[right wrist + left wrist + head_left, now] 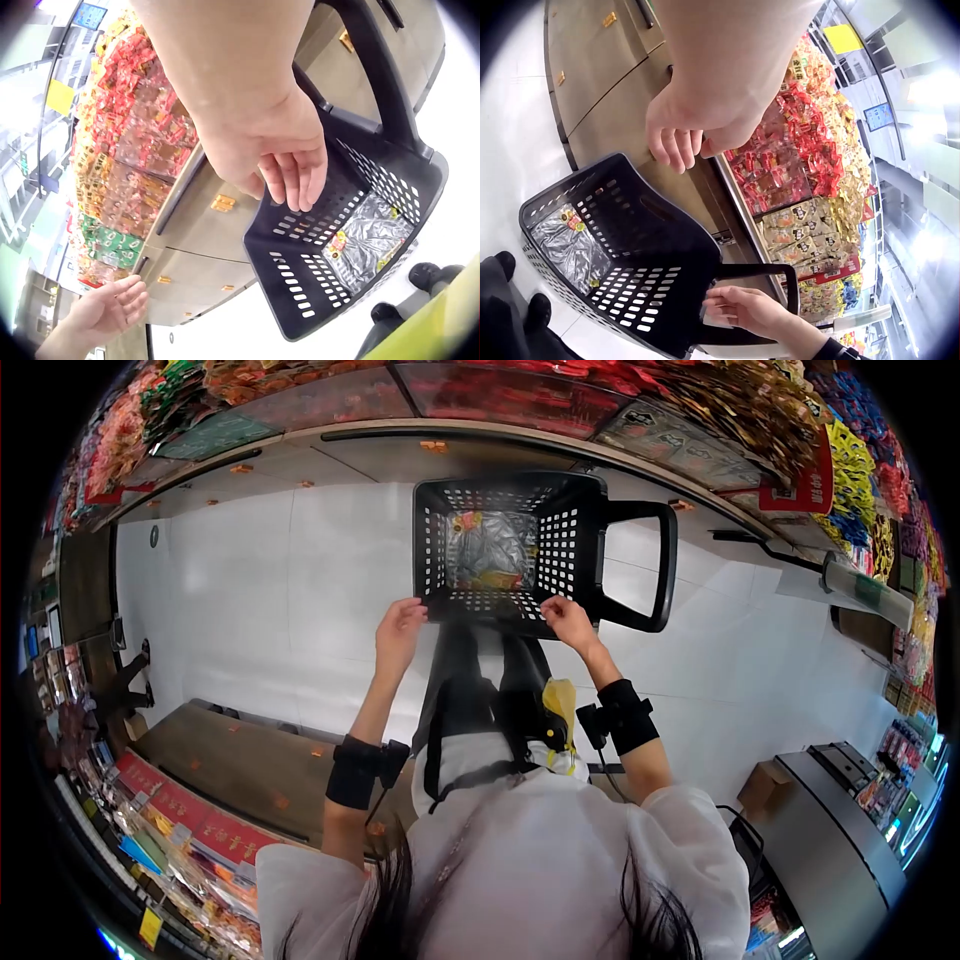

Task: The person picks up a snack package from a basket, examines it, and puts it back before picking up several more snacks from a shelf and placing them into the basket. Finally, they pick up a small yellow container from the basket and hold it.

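A black plastic shopping basket (425, 540) with slotted walls is in front of the person's legs, its handle (664, 572) out to the right. Inside lies a shiny silvery plastic package (490, 550) with red and yellow print. My left hand (402, 624) is just off the basket's near left corner; its fingers (676, 148) hang loosely bent with nothing in them. Over the near right part of the rim is my right hand (568, 622). Its relaxed fingers (294, 180) overlap the basket in the right wrist view and hold nothing.
Bins of wrapped snacks (500, 395) run along the far side above brown cabinets (380, 458). A second counter with a red sign (200, 810) stands behind on the left. The pale floor (270, 580) extends to both sides. A yellow item (560, 710) hangs at the person's waist.
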Available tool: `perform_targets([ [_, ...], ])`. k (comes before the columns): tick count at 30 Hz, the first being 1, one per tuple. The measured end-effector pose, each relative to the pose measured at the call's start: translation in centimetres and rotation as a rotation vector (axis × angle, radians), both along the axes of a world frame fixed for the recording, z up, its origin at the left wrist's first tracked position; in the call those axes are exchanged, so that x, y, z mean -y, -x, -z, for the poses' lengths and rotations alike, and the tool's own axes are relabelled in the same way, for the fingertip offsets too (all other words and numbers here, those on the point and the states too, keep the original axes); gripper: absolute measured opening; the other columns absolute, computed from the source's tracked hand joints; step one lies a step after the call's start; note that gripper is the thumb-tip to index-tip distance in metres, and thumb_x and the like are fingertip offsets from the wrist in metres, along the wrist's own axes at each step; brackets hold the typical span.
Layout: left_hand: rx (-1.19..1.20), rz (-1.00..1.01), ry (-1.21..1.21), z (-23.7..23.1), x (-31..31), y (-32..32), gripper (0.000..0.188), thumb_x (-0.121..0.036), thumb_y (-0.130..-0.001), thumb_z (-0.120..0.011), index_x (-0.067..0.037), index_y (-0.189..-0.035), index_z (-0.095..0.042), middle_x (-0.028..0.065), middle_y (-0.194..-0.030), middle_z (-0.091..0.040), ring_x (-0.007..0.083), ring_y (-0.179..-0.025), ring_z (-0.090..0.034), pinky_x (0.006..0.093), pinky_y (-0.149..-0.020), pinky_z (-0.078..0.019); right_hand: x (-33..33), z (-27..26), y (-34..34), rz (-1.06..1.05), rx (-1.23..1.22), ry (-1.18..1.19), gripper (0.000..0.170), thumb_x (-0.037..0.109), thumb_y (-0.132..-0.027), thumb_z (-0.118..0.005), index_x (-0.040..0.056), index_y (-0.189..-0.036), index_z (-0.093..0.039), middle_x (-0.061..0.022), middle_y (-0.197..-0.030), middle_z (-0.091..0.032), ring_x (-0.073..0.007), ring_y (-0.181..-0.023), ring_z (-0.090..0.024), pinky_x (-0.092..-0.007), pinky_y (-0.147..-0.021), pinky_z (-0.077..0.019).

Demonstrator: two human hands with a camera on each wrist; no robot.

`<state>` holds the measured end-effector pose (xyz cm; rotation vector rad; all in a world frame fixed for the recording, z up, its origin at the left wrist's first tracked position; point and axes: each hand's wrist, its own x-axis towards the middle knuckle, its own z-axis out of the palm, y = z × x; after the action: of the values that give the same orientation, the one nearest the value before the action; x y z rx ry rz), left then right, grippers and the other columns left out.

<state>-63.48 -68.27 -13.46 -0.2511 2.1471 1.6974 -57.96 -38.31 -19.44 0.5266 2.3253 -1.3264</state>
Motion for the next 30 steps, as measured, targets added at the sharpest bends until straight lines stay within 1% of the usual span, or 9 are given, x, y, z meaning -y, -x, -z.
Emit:
perform_targets([
  [5,0.047,0.05,-0.007,4.1,1.7,2.0,0.02,-0.006,-0.085,-0.05,-0.001,-0.104,-0.052,0.0077,-0.09,-0.061,0.0123,-0.08,-0.058,0.0226,-0.071,-0.0446,2.5,6.8,2.7,-0.111,0.038,-0.028,0.015,0.014,-0.079,-0.054,0.0016,-0.085,-0.059,-0.0102,-0.074,-0.061,-0.02,-0.07,-0.059,-0.0299,-0.065,-0.0458],
  [6,0.051,0.06,-0.004,6.4,2.7,2.9,0.02,-0.006,-0.085,-0.051,-0.001,-0.104,-0.052,0.009,-0.09,-0.061,0.0136,-0.08,-0.059,0.0238,-0.072,-0.0454,3.2,8.8,4.6,-0.155,0.06,-0.055,0.021,0.02,-0.077,-0.052,0.0037,-0.085,-0.062,-0.0198,-0.078,-0.061,-0.037,-0.078,-0.058,-0.0405,-0.07,-0.0462],
  [8,0.041,0.063,-0.01,8.3,3.4,3.9,0.019,-0.006,-0.085,-0.051,0.0,-0.103,-0.052,0.0102,-0.089,-0.061,0.0149,-0.081,-0.06,0.025,-0.074,-0.0461,3.5,13.7,6.1,-0.247,0.09,-0.153,0.014,0.013,-0.076,-0.054,0.0028,-0.084,-0.06,-0.0119,-0.072,-0.062,-0.0224,-0.067,-0.06,-0.0319,-0.062,-0.046],
  [13,0.047,0.037,-0.021,11.1,3.4,7.7,0.018,-0.005,-0.086,-0.048,0.0,-0.103,-0.052,0.0097,-0.088,-0.062,0.0151,-0.081,-0.06,0.025,-0.074,-0.0457,4.4,20.5,11.0,-0.381,0.182,-0.273,0.014,0.015,-0.073,-0.056,0.006,-0.081,-0.063,-0.0132,-0.079,-0.063,-0.0283,-0.074,-0.061,-0.0344,-0.067,-0.0478],
  [20,0.051,0.028,-0.096,16.7,2.9,12.3,0.018,-0.004,-0.086,-0.049,0.001,-0.103,-0.051,0.0094,-0.091,-0.061,0.013,-0.081,-0.059,0.0228,-0.074,-0.0446,4.3,31.2,16.0,-0.562,0.377,-0.303,0.012,0.014,-0.067,-0.059,0.0091,-0.076,-0.065,-0.0119,-0.078,-0.064,-0.0268,-0.075,-0.061,-0.0346,-0.069,-0.0476],
  [22,0.044,0.07,-0.117,17.8,2.5,13.4,0.02,-0.006,-0.086,-0.05,0.001,-0.105,-0.051,0.0088,-0.093,-0.06,0.0127,-0.083,-0.057,0.0228,-0.076,-0.0436,3.6,37.5,15.7,-0.735,0.32,-0.34,0.012,0.014,-0.067,-0.058,0.0098,-0.076,-0.065,-0.0116,-0.077,-0.064,-0.0277,-0.074,-0.061,-0.0348,-0.069,-0.0475],
  [26,0.011,0.152,-0.142,20.5,1.8,15.4,0.022,-0.01,-0.087,-0.051,0.0,-0.107,-0.051,0.0074,-0.095,-0.059,0.0127,-0.086,-0.056,0.0229,-0.078,-0.0428,3.3,44.6,16.1,-0.899,0.03,-0.501,0.014,0.012,-0.068,-0.057,0.0102,-0.079,-0.065,-0.0114,-0.081,-0.063,-0.0288,-0.076,-0.06,-0.0345,-0.07,-0.0473],
  [27,-0.006,0.165,-0.137,20.9,1.6,15.9,0.022,-0.007,-0.086,-0.051,0.0,-0.107,-0.051,0.0073,-0.094,-0.06,0.0122,-0.085,-0.057,0.0226,-0.077,-0.0433,4.3,40.3,17.3,-0.668,0.229,-0.377,0.016,0.01,-0.069,-0.055,0.0095,-0.081,-0.064,-0.0116,-0.085,-0.063,-0.0284,-0.08,-0.06,-0.0339,-0.072,-0.0468],
  [30,-0.039,0.196,-0.129,22.4,1.0,16.9,0.022,-0.006,-0.085,-0.051,0.0,-0.106,-0.052,0.0075,-0.094,-0.06,0.012,-0.086,-0.057,0.0225,-0.077,-0.0435,4.5,44.5,17.5,-0.689,0.246,-0.396,0.016,0.008,-0.069,-0.055,0.0092,-0.081,-0.064,-0.0117,-0.089,-0.062,-0.0277,-0.085,-0.059,-0.0334,-0.074,-0.0459],
])
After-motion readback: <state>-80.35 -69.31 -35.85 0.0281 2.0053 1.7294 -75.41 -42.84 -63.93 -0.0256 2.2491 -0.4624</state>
